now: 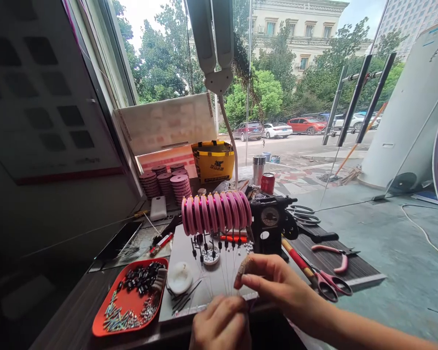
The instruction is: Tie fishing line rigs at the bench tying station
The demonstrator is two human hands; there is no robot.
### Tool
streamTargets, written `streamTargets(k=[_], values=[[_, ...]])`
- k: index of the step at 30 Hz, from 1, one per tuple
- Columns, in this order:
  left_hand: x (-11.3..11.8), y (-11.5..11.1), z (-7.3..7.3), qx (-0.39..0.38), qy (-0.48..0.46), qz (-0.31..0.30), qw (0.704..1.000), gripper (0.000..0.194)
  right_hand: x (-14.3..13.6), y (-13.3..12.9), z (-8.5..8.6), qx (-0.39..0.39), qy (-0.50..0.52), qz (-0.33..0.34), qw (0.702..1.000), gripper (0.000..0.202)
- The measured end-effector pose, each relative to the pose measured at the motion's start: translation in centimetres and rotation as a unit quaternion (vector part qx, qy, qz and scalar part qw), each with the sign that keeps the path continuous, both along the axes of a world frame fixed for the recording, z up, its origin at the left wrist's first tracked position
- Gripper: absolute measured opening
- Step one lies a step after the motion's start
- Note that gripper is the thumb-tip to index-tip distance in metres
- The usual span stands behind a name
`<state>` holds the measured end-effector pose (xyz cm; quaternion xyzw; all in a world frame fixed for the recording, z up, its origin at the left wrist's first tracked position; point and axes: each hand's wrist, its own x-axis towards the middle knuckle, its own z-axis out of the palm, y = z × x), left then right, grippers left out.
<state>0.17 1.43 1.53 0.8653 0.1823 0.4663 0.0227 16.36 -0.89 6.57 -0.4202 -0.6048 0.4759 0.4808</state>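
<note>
My left hand (pixel 221 323) is at the near edge of the table, fingers curled tight; what it pinches is too small to make out. My right hand (pixel 273 282) hovers just above it, thumb and fingers pinched together over thin lines that hang from a row of pink spools (pixel 215 211). The spools stand side by side on a rack, with small black weights dangling below them over a grey work mat (pixel 190 248). A small white dish of beads (pixel 210 255) and a white round pad (pixel 179 278) lie on the mat.
A red tray (pixel 129 299) of small black and silver parts sits at the left front. A black winding device (pixel 272 226), red-handled scissors (pixel 324 282), pink pliers (pixel 334 255), stacked pink spools (pixel 168 184), a yellow bag (pixel 213 160) and cans stand behind. A lamp arm (pixel 219 73) hangs overhead.
</note>
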Motion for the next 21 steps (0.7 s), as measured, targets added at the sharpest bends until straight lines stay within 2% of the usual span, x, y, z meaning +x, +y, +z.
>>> streamTargets(k=[1,2,3,4,5,6,7,8,9,11,12,13,14,15,16,18,19,20,21], values=[[-0.1,0.2,0.5,-0.164,-0.031,-0.024,0.986,0.020,0.2,-0.4,-0.2,0.071,-0.071,-0.014,0.995,0.013],[0.0,0.3,1.0,-0.354,-0.067,-0.038,0.932,0.017,0.5,-0.8,-0.4,0.170,-0.156,-0.020,0.973,0.008],[0.1,0.3,1.3,-0.530,-0.100,-0.052,0.840,0.013,0.7,-1.2,-0.7,0.277,-0.243,-0.018,0.930,0.010],[0.2,0.4,1.6,-0.658,-0.126,-0.070,0.739,0.008,0.8,-1.5,-1.1,0.378,-0.314,-0.013,0.871,0.019],[0.4,0.4,1.7,-0.738,-0.146,-0.088,0.653,0.004,0.9,-1.6,-1.6,0.460,-0.365,-0.008,0.809,0.031],[0.6,0.4,1.8,-0.784,-0.162,-0.108,0.589,0.003,0.9,-1.7,-2.0,0.520,-0.392,-0.010,0.759,0.042],[0.8,0.4,1.7,-0.806,-0.172,-0.128,0.552,0.004,0.9,-1.6,-2.5,0.555,-0.403,-0.021,0.727,0.049],[1.0,0.5,1.7,-0.815,-0.173,-0.146,0.534,0.008,0.8,-1.5,-2.9,0.573,-0.402,-0.032,0.713,0.053],[1.0,0.5,1.6,-0.817,-0.169,-0.158,0.528,0.013,0.6,-1.3,-3.3,0.580,-0.396,-0.043,0.711,0.055],[1.0,0.6,1.5,-0.819,-0.166,-0.161,0.525,0.015,0.4,-1.0,-3.9,0.576,-0.379,-0.047,0.723,0.054],[0.9,0.6,1.4,-0.809,-0.168,-0.151,0.544,0.012,0.2,-0.9,-4.0,0.570,-0.366,-0.044,0.735,0.053],[0.8,0.6,1.3,-0.782,-0.170,-0.129,0.585,0.008,0.1,-0.8,-3.9,0.560,-0.347,-0.038,0.751,0.051],[0.7,0.6,1.1,-0.742,-0.167,-0.101,0.641,0.007,0.0,-0.8,-3.7,0.541,-0.320,-0.029,0.777,0.049],[0.6,0.4,0.9,-0.686,-0.159,-0.071,0.706,0.009,-0.1,-0.8,-3.4,0.501,-0.286,-0.017,0.817,0.046],[0.6,0.3,0.6,-0.616,-0.145,-0.042,0.773,0.014,-0.3,-0.7,-3.0,0.434,-0.245,-0.004,0.867,0.043],[0.6,-0.2,-0.1,-0.440,-0.113,0.024,0.891,0.023,-0.5,-0.6,-1.8,0.223,-0.121,0.015,0.967,0.035],[0.6,-0.4,-0.5,-0.342,-0.100,0.068,0.932,0.023,-0.7,-0.4,-1.3,0.114,-0.049,0.024,0.992,0.032],[0.6,-0.6,-0.9,-0.230,-0.086,0.117,0.962,0.022,-0.8,-0.1,-0.8,0.030,0.021,0.029,0.999,0.031],[0.5,-0.6,-1.1,-0.112,-0.067,0.158,0.979,0.022,-0.9,0.1,-0.3,-0.022,0.072,0.034,0.997,0.031]])
